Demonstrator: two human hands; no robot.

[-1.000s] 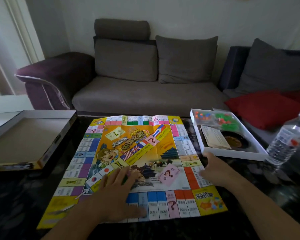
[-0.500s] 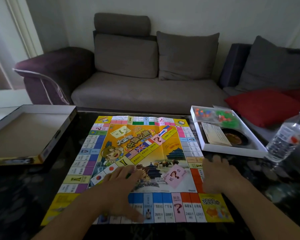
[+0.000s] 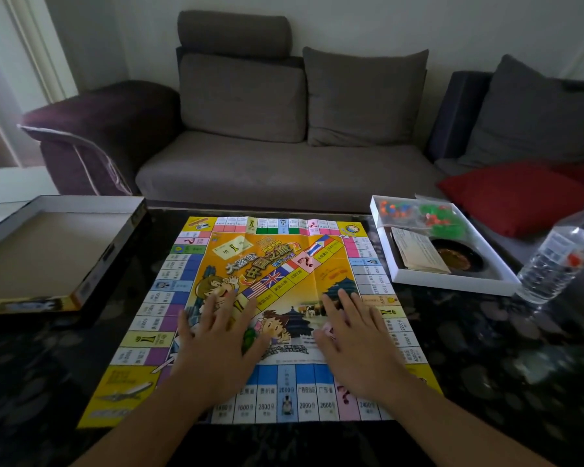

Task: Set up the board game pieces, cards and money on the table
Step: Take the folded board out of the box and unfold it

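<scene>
A grey sofa (image 3: 284, 163) with two grey back cushions (image 3: 364, 96) stands behind the dark counter (image 3: 503, 365), its purple armrest (image 3: 98, 129) at the left end. On the seat to the right lies a red cushion (image 3: 516, 197) in front of another grey cushion (image 3: 536, 112). A clear plastic water bottle (image 3: 563, 254) stands at the counter's right edge.

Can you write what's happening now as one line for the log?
step: flattening board | left hand: flat on game board | right hand: flat on board | pieces: in box tray
</scene>
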